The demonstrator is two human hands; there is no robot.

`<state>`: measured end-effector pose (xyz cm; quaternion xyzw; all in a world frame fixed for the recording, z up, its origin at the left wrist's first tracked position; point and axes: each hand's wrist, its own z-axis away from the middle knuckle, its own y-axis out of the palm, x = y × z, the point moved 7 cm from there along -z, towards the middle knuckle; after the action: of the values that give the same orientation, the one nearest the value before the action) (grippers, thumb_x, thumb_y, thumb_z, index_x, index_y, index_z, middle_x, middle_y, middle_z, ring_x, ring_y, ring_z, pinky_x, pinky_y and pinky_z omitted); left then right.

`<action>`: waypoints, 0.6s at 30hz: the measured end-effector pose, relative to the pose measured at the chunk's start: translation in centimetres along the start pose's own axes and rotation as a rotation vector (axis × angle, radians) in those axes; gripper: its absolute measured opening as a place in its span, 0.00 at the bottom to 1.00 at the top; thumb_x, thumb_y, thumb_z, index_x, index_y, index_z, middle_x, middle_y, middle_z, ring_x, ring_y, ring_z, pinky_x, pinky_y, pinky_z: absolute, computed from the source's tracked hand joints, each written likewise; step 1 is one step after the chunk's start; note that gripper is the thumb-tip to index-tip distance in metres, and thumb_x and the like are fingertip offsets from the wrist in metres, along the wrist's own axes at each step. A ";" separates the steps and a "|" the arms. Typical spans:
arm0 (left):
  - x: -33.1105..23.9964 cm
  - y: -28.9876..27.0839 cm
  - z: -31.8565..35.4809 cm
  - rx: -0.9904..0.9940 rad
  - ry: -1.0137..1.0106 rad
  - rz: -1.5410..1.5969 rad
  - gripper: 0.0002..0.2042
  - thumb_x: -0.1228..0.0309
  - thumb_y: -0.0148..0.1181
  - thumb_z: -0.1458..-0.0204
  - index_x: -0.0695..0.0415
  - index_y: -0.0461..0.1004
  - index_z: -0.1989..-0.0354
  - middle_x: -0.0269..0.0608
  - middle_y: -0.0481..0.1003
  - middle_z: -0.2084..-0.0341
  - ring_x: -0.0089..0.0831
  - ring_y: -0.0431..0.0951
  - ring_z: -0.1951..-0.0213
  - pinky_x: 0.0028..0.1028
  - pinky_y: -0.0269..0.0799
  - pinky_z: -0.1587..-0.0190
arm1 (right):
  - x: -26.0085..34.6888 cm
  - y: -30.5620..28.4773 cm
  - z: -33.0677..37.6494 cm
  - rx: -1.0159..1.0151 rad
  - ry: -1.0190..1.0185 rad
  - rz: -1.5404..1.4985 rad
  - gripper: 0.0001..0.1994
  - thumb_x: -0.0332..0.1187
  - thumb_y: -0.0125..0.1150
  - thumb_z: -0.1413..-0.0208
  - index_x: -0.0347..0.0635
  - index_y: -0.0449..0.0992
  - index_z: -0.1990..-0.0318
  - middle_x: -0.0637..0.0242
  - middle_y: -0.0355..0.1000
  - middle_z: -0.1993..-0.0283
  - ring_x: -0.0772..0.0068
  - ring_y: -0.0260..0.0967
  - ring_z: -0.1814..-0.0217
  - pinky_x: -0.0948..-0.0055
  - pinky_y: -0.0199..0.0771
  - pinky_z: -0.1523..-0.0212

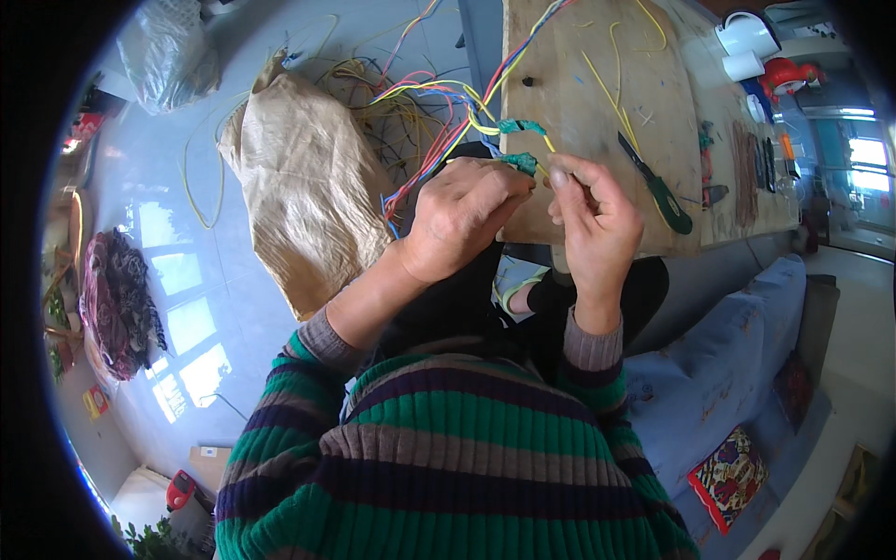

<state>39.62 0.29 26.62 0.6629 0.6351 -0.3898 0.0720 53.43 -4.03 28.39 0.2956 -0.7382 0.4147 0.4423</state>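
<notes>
My left hand point(462, 217) is closed around a bundle of coloured wires point(439, 117) whose end is wrapped in teal tape point(521, 162). My right hand point(593, 219) pinches a thin yellow wire point(611, 98) right beside that taped end, fingertips nearly touching the left hand. Both hands hover at the near edge of a worn wooden board point(597, 56). A second teal-taped joint point(519, 125) lies just beyond on the board. The wires trail away to the left across the floor.
A green-handled knife point(658, 187) lies on the board right of my hands. More hand tools point(747, 159) and white cups point(747, 42) sit farther right. A tan sack point(303, 187) and loose wires lie on the floor left; blue cushioned seat point(737, 355) lower right.
</notes>
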 end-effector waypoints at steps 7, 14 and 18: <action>0.6 -0.2 0.6 -0.124 -0.176 0.148 0.12 0.83 0.63 0.54 0.61 0.70 0.61 0.42 0.75 0.64 0.32 0.77 0.64 0.27 0.73 0.60 | -0.1 0.1 0.1 0.007 0.038 -0.044 0.05 0.24 0.60 0.45 0.36 0.78 0.61 0.73 0.69 0.77 0.88 0.64 0.78 0.84 0.63 0.78; 2.2 -0.6 0.2 -0.096 -0.407 0.181 0.19 0.82 0.64 0.55 0.59 0.70 0.52 0.41 0.73 0.63 0.25 0.78 0.73 0.24 0.75 0.66 | -0.2 0.4 0.3 0.004 0.022 -0.062 0.05 0.24 0.60 0.45 0.36 0.78 0.62 0.72 0.70 0.77 0.87 0.64 0.79 0.84 0.63 0.78; 1.1 -1.9 -1.8 -0.006 -0.331 -0.130 0.20 0.79 0.67 0.62 0.58 0.73 0.56 0.40 0.74 0.65 0.33 0.77 0.69 0.29 0.74 0.65 | -0.1 0.3 0.6 0.010 0.045 -0.071 0.05 0.24 0.60 0.46 0.36 0.78 0.62 0.71 0.71 0.76 0.87 0.65 0.79 0.84 0.64 0.78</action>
<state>38.61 2.53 27.95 0.5468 0.6573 -0.4958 0.1520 52.98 -4.42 28.09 0.3145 -0.7151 0.4091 0.4715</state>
